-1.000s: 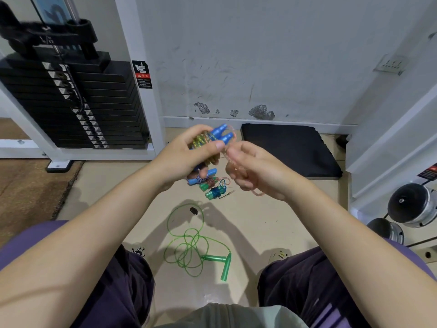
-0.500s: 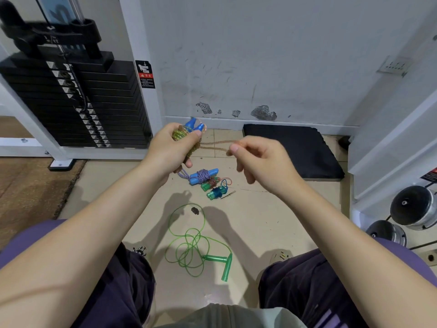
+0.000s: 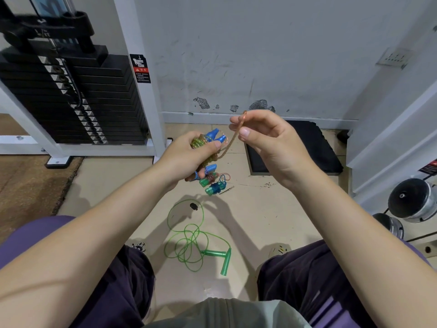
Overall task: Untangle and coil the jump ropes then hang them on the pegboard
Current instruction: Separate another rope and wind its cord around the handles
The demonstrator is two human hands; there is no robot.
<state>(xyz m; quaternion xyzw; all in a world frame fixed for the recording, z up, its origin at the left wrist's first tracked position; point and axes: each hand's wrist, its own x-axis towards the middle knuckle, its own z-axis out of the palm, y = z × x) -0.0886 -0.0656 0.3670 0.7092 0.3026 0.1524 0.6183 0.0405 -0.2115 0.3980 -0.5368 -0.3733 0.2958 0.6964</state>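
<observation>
The blue-handled jump rope (image 3: 208, 147) sits near the middle of the view, just toward 12 o'clock from centre, its two blue handle tips side by side and its clear orange cord wound round them in a thick bundle. The left hand (image 3: 189, 159) grips this bundle with fingers curled round it and the thumb pressed on top. From the bundle a loose orange cord end (image 3: 233, 138) rises toward 1 o'clock to the right hand (image 3: 267, 136), which pinches it between thumb and forefinger, the other fingers loosely curled. Just below the left hand, on the beige floor (image 3: 260, 209), lie three wound ropes close together: one with a blue handle (image 3: 209, 168), partly hidden by the fingers, and two small bundles with green handles (image 3: 214, 187). Toward 6 o'clock from these, between the person's knees, a green jump rope (image 3: 191, 242) lies in loose tangled loops, its two green handles crossing at its 4 o'clock side. A black weight stack (image 3: 71, 98) stands at 10 o'clock, a black mat (image 3: 314, 147) lies against the wall at 2 o'clock, and dumbbells (image 3: 411, 202) rest at 3 o'clock.
</observation>
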